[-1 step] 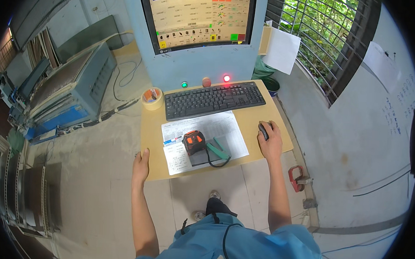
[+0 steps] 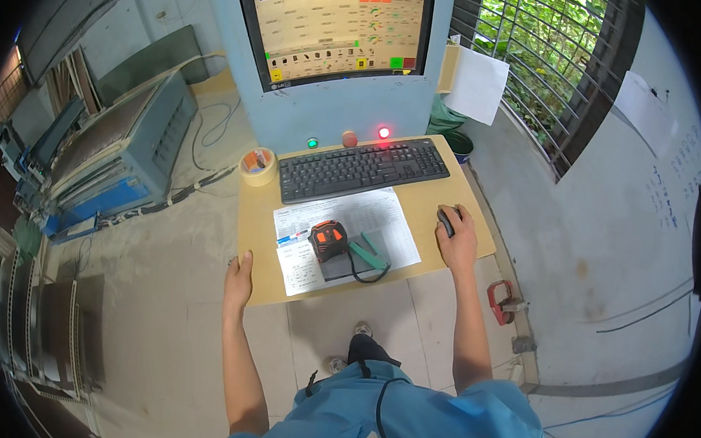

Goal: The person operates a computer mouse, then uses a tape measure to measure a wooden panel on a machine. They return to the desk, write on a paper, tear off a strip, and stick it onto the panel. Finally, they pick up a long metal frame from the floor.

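Nothing seems to have moved. The black mouse (image 2: pixel 445 222) is on the tabletop's (image 2: pixel 426 205) right side, held by the right hand (image 2: pixel 462 239). The left hand (image 2: pixel 238 281) touches the left edge; I can't tell its grip, or what's done or left.

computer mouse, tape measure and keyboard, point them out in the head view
Computer mouse (image 2: pixel 445 222), head view: dark body left uncovered by fingers.
Tape measure (image 2: pixel 328 240), head view: middle of its case.
Keyboard (image 2: pixel 365 170), head view: middle of its keys.

Head-worn fisheye view, facing down
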